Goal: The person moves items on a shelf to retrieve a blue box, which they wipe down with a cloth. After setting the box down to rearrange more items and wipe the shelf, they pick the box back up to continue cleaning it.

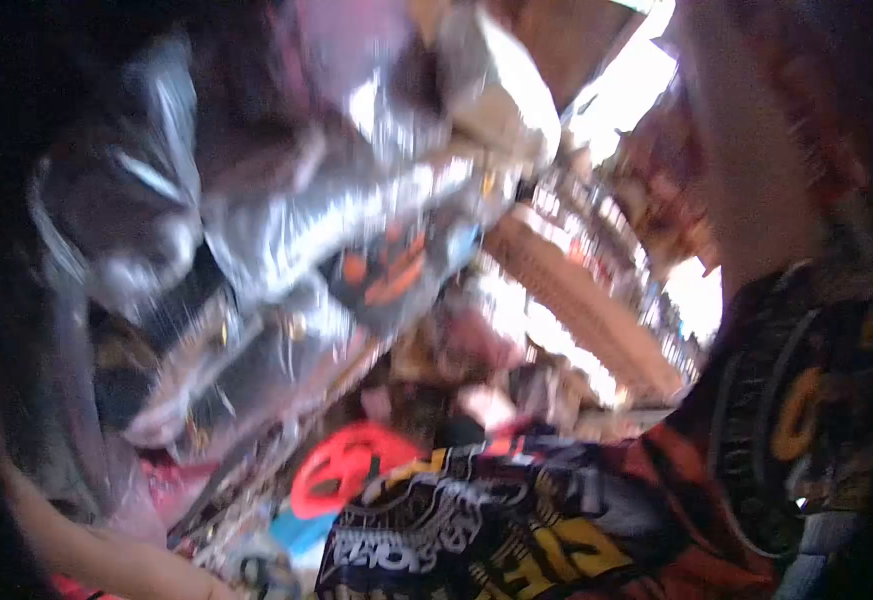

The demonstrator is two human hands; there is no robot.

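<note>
The view is tilted and smeared by motion. A bare forearm (127, 560) crosses the bottom left corner; its hand does not show. Another bare arm (747, 150) rises at the right out of a dark printed sleeve (797, 410), and its hand is also out of sight. Nearest to the lower left forearm are shiny clear plastic bags (287, 240) with dark contents. One dark package (382, 265) among them carries orange markings. A round red piece with cut-out openings (357, 465) lies beside a dark printed cloth (497, 520), apparently the shirt I wear.
A long brown cardboard piece (587, 300) slants across the right middle. Crowded, blurred goods stand behind it. Another brown box-like shape (577, 45) is at the top. Pink plastic (162, 490) and a blue piece (302, 530) lie at the lower left.
</note>
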